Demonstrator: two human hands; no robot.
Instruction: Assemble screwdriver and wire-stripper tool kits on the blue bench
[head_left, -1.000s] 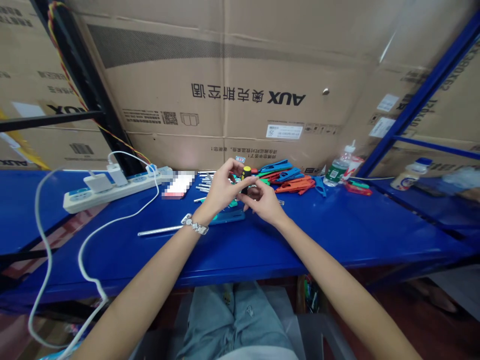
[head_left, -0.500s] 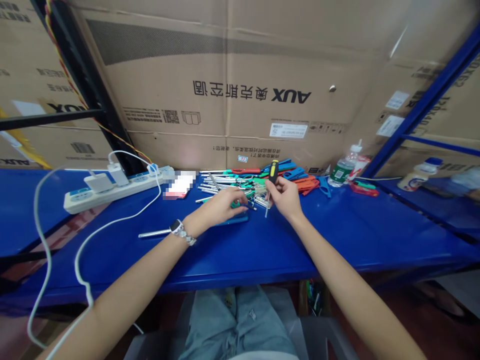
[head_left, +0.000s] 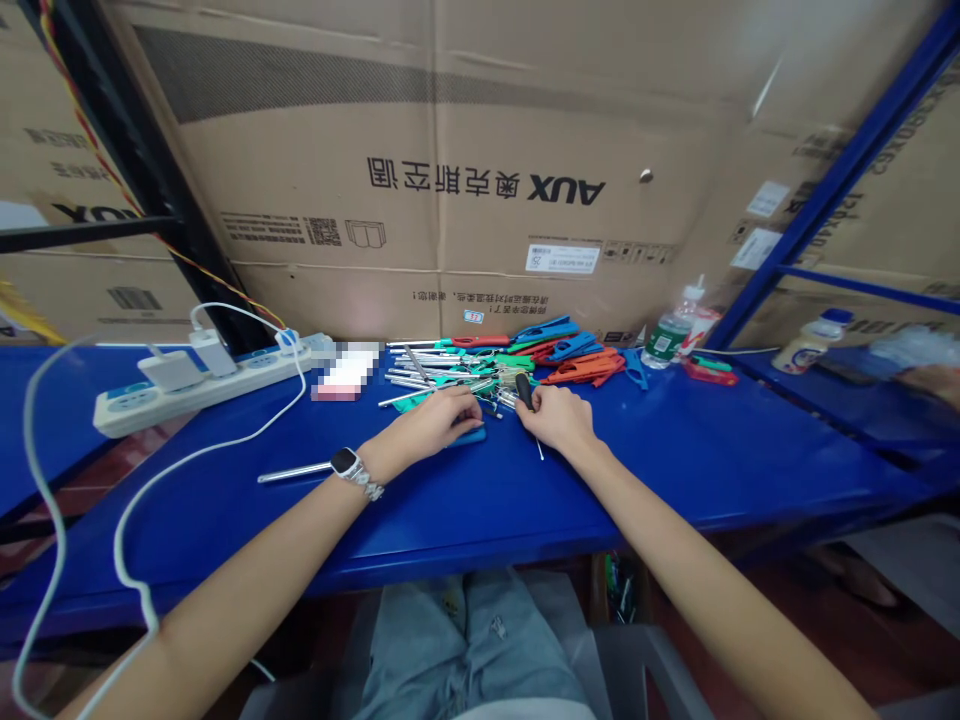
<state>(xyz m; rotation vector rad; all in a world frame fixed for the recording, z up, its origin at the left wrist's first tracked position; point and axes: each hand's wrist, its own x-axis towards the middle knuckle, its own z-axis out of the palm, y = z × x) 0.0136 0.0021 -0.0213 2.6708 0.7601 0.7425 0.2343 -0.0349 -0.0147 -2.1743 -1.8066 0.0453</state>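
Note:
In my right hand [head_left: 559, 415] is a screwdriver [head_left: 524, 390] with a dark handle, its thin metal shaft slanting down towards the table. My left hand [head_left: 439, 418], with a watch [head_left: 346, 462] on the wrist, has its fingers curled towards the thumb; whatever is between them is too small or hidden to make out. Just under that hand lies a blue handle [head_left: 471, 436] on the table. A metal rod [head_left: 296, 472] sticks out to the left beneath the wrist. Behind both hands is a heap of metal rods [head_left: 409, 367] with green parts, and orange plastic handles [head_left: 589, 368] and blue ones [head_left: 551, 328].
A white power strip [head_left: 124, 410] with plugs and a trailing white cable [head_left: 225, 438] is at the left. At the right stand a clear bottle [head_left: 664, 342], a red item [head_left: 709, 373] and a blue-capped bottle [head_left: 806, 345]. Cardboard [head_left: 487, 130] backs the blue table [head_left: 480, 510].
My right hand has tilted the screwdriver and lowered it towards me. My left fingers have drawn closer to the thumb. The whole view has shifted slightly.

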